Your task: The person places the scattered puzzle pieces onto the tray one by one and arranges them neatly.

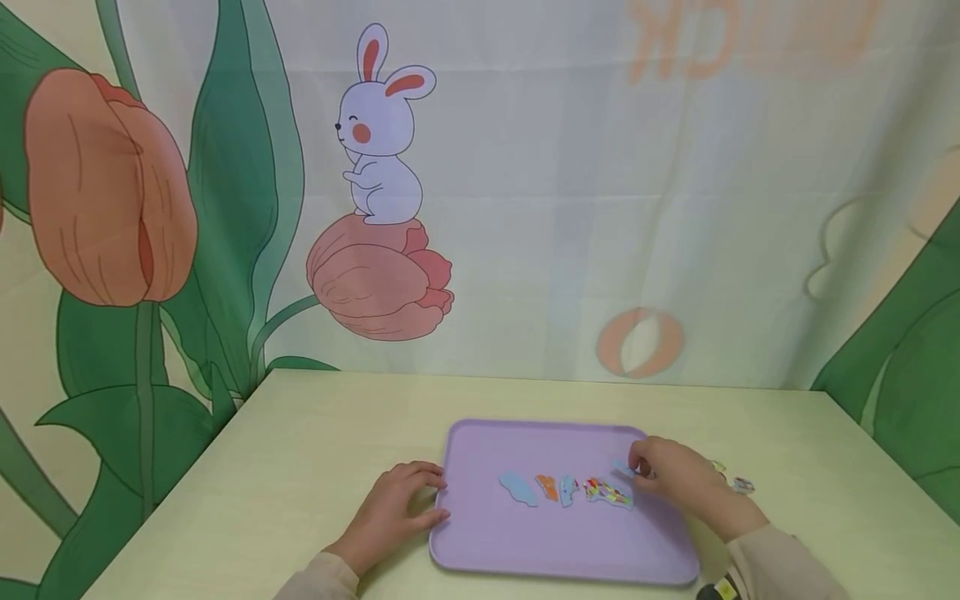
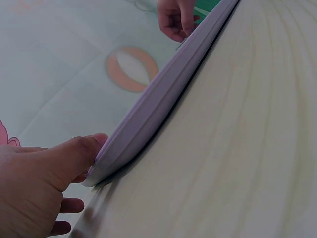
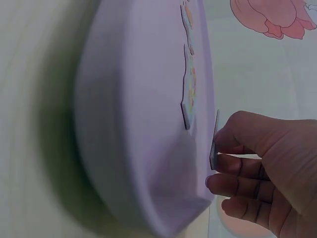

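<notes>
My right hand (image 1: 675, 479) pinches a light blue flat puzzle piece (image 1: 622, 469) between thumb and fingertips, over the right part of the purple tray (image 1: 525, 546). From the right wrist view, the held piece (image 3: 215, 141) appears edge-on. A row of flat pieces lies on the tray: a light blue one (image 1: 517, 489), an orange one (image 1: 547, 487), a blue one with small marks (image 1: 567, 490) and a multicoloured one (image 1: 607, 492). At the tray's left rim rests my left hand (image 1: 393, 504), its thumb and fingers relaxed and spread along the edge (image 2: 106, 153).
Small colourful pieces (image 1: 742, 484) lie on the pale table (image 1: 315, 442) to the right of the tray, partly behind the right forearm. Behind the table hangs a cloth printed with a rabbit (image 1: 382, 167) and tulips. A dark object with a yellow patch (image 1: 722, 588) sits by the right sleeve.
</notes>
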`<state>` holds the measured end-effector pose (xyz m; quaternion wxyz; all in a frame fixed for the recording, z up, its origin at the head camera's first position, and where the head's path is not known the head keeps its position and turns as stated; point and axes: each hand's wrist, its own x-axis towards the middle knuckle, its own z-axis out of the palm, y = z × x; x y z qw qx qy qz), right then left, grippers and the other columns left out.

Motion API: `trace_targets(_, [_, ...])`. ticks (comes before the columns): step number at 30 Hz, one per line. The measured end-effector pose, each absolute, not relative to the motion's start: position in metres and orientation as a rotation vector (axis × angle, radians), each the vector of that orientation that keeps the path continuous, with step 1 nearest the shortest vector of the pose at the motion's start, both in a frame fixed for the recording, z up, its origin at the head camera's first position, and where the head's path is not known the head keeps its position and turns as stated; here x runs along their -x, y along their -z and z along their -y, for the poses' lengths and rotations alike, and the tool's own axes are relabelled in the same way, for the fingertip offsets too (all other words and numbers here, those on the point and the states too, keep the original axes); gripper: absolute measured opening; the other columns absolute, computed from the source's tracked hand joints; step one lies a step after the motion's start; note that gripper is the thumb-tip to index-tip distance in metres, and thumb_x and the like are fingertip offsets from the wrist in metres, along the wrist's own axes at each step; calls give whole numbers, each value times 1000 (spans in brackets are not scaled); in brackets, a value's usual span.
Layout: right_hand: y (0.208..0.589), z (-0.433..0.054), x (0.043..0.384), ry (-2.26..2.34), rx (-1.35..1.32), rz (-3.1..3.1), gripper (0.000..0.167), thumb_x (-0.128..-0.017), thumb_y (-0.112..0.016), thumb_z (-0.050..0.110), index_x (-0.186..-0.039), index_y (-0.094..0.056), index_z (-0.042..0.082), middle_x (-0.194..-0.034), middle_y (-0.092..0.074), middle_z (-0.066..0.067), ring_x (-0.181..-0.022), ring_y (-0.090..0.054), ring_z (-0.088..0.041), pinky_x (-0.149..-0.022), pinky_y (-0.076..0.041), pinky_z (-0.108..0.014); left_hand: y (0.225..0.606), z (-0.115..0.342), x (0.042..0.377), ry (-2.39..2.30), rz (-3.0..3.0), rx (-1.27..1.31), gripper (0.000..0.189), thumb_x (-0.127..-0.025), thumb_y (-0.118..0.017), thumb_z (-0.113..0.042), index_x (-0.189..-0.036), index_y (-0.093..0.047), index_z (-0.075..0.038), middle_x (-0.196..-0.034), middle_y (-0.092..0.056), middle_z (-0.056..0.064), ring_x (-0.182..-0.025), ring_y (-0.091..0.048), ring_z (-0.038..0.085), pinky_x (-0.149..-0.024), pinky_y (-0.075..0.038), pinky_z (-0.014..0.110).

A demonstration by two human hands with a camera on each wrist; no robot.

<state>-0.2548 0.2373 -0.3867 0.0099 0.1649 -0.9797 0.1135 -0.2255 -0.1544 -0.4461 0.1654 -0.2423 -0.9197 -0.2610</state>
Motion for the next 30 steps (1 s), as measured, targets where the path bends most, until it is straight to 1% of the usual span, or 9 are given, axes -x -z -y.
trace_targets(9, [391, -233, 255, -286, -552, 3034, 14, -74, -73, 14, -82, -61, 13, -76, -59, 3, -70, -54, -10, -64, -50, -30, 447, 154, 225, 740, 2628, 689, 28, -77, -79, -31, -99, -69, -17, -117, -66, -4, -107, -59, 17, -93, -46, 40])
trace_targets(14, [394, -231, 254, -267, -555, 3029, 14, -74, -73, 14, -81, -61, 13, -75, -57, 4, -68, -52, -9, -63, -48, -29, 446, 154, 225, 742, 2621, 698, 28, -77, -78, -30, -99, -69, -16, -117, -66, -3, -107, -59, 18, -93, -46, 40])
trace_targets(22, [396, -231, 251, -241, -564, 3028, 13, -76, -72, 15, -82, -62, 12, -76, -55, 4, -68, -51, -9, -63, -48, -30, 444, 154, 225, 752, 2624, 700, 27, -77, -78, -31, -99, -69, -16, -117, -66, -4, -107, -59, 17, -93, -46, 40])
trace_targets(27, [398, -232, 250, -210, -573, 3000, 13, -76, -72, 15, -82, -61, 13, -75, -52, 5, -67, -48, -9, -60, -45, -29, 444, 154, 225, 731, 2595, 734, 27, -77, -79, -30, -97, -69, -15, -115, -67, -2, -104, -61, 18, -90, -48, 40])
trace_targets(30, [399, -232, 250, -200, -579, 2987, 13, -76, -71, 15, -82, -60, 14, -76, -53, 5, -68, -49, -9, -61, -46, -30, 444, 154, 225, 724, 2583, 749, 27, -77, -78, -30, -97, -69, -15, -114, -67, -2, -103, -61, 18, -89, -49, 40])
